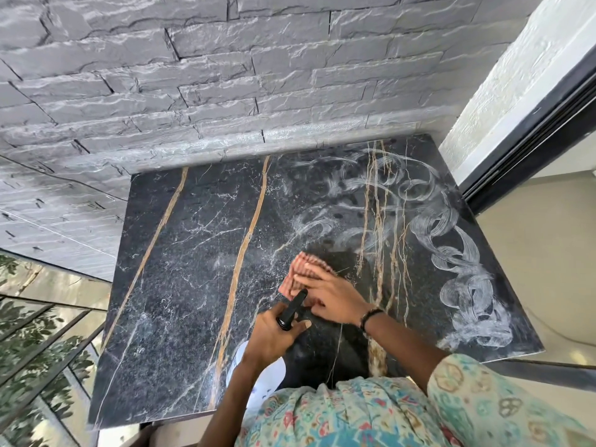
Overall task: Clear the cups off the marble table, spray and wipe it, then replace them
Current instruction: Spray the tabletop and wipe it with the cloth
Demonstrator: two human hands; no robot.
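Marble table (180, 285) holds no cups and wears wet swirls from 12 to 4 o'clock, so wiping looks underway: right hand (332, 300) presses flat on the cloth (306, 269), left hand (271, 337) grips the sprayer (292, 311); left half and cups remain.

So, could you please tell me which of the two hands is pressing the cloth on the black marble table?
The right hand, wearing a dark bracelet, presses the pinkish striped cloth; the left hand grips the black-nozzled spray bottle.
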